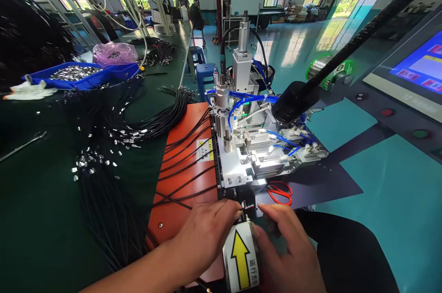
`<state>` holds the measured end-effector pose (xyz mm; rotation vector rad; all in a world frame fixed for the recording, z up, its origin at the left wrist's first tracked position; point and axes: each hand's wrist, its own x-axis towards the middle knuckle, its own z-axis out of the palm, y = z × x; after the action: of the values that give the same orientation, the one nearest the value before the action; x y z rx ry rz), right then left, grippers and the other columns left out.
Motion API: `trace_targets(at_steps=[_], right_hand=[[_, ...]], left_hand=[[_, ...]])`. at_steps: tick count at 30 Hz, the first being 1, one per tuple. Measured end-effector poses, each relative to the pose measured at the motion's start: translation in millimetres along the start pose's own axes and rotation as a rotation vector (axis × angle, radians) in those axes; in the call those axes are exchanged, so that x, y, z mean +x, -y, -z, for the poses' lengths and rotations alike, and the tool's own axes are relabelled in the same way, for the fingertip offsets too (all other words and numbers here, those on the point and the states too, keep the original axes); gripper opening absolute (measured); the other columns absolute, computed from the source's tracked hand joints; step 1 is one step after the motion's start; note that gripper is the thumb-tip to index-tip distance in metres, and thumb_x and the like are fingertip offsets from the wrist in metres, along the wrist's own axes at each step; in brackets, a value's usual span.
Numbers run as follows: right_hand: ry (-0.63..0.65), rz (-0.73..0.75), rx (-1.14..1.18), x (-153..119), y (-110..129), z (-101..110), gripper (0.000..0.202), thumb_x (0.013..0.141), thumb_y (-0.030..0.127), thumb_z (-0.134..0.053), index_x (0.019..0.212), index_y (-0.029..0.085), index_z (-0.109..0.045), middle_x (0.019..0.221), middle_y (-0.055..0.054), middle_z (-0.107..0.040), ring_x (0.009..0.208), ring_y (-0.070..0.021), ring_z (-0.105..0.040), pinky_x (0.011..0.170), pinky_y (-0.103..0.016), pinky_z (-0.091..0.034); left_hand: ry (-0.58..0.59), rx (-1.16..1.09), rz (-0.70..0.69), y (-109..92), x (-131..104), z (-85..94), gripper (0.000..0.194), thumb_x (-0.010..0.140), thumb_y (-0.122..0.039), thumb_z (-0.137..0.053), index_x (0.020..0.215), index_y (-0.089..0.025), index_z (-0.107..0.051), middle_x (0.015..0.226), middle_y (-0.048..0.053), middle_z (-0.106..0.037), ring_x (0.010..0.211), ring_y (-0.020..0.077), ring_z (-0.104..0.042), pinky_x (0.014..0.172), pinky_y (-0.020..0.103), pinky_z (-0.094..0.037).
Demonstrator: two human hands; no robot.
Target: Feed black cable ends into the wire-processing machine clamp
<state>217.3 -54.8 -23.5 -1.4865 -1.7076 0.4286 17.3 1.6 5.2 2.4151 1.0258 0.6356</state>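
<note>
My left hand [210,228] is closed on a black cable, pinching it close to its stripped end [249,207], where thin coloured wires stick out to the right. Just right of that end is my right hand [288,242], thumb and forefinger apart with nothing visible between them. Its thumb lies near the edge of a metal block [241,256] with a yellow arrow label. Both hands are at the near end of a machine [238,159] with metal cylinders and blue air tubes. Several black cables [188,171] cross the orange plate [183,210] into the machine's side.
Red-handled scissors [280,192] lie right of the hands. Bundled black cables [107,219] with metal ends cover the dark table at left, near a blue tray [69,77] of small metal parts. A black lamp arm [331,63] reaches over the machine; a control screen [417,63] stands right.
</note>
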Motion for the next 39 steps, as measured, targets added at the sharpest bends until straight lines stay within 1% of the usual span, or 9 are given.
trace_targets(at_steps=[5, 9, 15, 21, 23, 27, 30, 35, 39], right_hand=[[-0.006, 0.064, -0.008, -2, 2, -3, 0.032, 0.097, 0.029, -0.058, 0.128, 0.021, -0.06, 0.108, -0.01, -0.067, 0.098, -0.0224, -0.07, 0.08, -0.03, -0.062], [-0.013, 0.082, -0.005, -4, 5, -6, 0.033, 0.098, 0.028, -0.057, 0.13, 0.021, -0.061, 0.106, -0.01, -0.067, 0.095, -0.0221, -0.07, 0.079, -0.03, -0.061], [-0.064, 0.084, -0.001, -9, 9, -10, 0.034, 0.1, 0.03, -0.054, 0.132, 0.021, -0.063, 0.105, -0.01, -0.067, 0.095, -0.0221, -0.069, 0.08, -0.032, -0.06], [-0.077, 0.067, -0.059, -17, 7, -14, 0.035, 0.1, 0.03, -0.052, 0.132, 0.021, -0.064, 0.106, -0.011, -0.069, 0.096, -0.026, -0.067, 0.082, -0.038, -0.057], [-0.082, 0.032, -0.028, -14, 8, -14, 0.032, 0.1, 0.031, -0.052, 0.127, 0.022, -0.066, 0.105, -0.01, -0.069, 0.095, -0.0252, -0.068, 0.082, -0.037, -0.057], [-0.06, -0.069, 0.093, 1, 12, -11, 0.017, 0.098, 0.032, -0.055, 0.103, 0.025, -0.07, 0.093, -0.005, -0.068, 0.079, -0.0186, -0.067, 0.068, -0.028, -0.057], [-0.045, -0.105, 0.148, 11, 16, -10, 0.015, 0.097, 0.03, -0.058, 0.089, 0.024, -0.069, 0.082, -0.002, -0.066, 0.07, -0.016, -0.063, 0.061, -0.026, -0.053], [-0.055, -0.108, 0.135, 12, 18, -15, 0.016, 0.097, 0.028, -0.057, 0.086, 0.023, -0.067, 0.077, -0.001, -0.063, 0.064, -0.0139, -0.06, 0.058, -0.025, -0.05], [-0.094, -0.003, 0.061, 8, 17, -22, 0.014, 0.096, 0.023, -0.056, 0.086, 0.021, -0.066, 0.075, -0.001, -0.062, 0.063, -0.0142, -0.06, 0.056, -0.025, -0.047]], left_hand=[[0.029, 0.004, 0.009, 1, -1, -0.1, 0.017, 0.105, -0.023, -0.041, 0.092, -0.019, -0.053, 0.074, -0.001, -0.063, 0.061, 0.0143, -0.059, 0.055, 0.025, -0.04], [0.05, -0.004, 0.024, 2, -1, -1.6, 0.02, 0.105, -0.023, -0.039, 0.092, -0.019, -0.053, 0.074, -0.001, -0.062, 0.062, 0.0146, -0.059, 0.058, 0.026, -0.041], [0.015, 0.014, 0.016, 2, -1, -3.4, 0.02, 0.105, -0.023, -0.041, 0.086, -0.02, -0.048, 0.069, -0.003, -0.058, 0.057, 0.0128, -0.053, 0.053, 0.025, -0.034], [0.026, 0.02, 0.035, 3, -1, -5.3, 0.021, 0.104, -0.021, -0.042, 0.083, -0.02, -0.046, 0.066, -0.004, -0.055, 0.055, 0.0123, -0.051, 0.053, 0.025, -0.033], [0.02, 0.02, 0.039, 4, -1, -6.1, 0.02, 0.104, -0.021, -0.042, 0.084, -0.02, -0.046, 0.066, -0.004, -0.056, 0.055, 0.0125, -0.052, 0.053, 0.025, -0.033], [0.019, 0.016, 0.02, 5, -1, -5.6, 0.019, 0.104, -0.022, -0.043, 0.085, -0.02, -0.048, 0.067, -0.004, -0.057, 0.056, 0.0131, -0.054, 0.052, 0.025, -0.033], [0.026, 0.017, 0.021, 4, -1, -3.9, 0.019, 0.104, -0.022, -0.043, 0.087, -0.02, -0.049, 0.067, -0.004, -0.058, 0.057, 0.0135, -0.056, 0.052, 0.025, -0.033], [0.047, 0.021, 0.036, 2, 0, -1.2, 0.022, 0.105, -0.023, -0.039, 0.085, -0.02, -0.048, 0.067, -0.004, -0.057, 0.056, 0.013, -0.056, 0.052, 0.025, -0.034], [0.073, 0.023, 0.044, 3, 0, -0.7, 0.024, 0.106, -0.024, -0.037, 0.085, -0.02, -0.048, 0.066, -0.004, -0.058, 0.056, 0.0132, -0.056, 0.053, 0.026, -0.035]])
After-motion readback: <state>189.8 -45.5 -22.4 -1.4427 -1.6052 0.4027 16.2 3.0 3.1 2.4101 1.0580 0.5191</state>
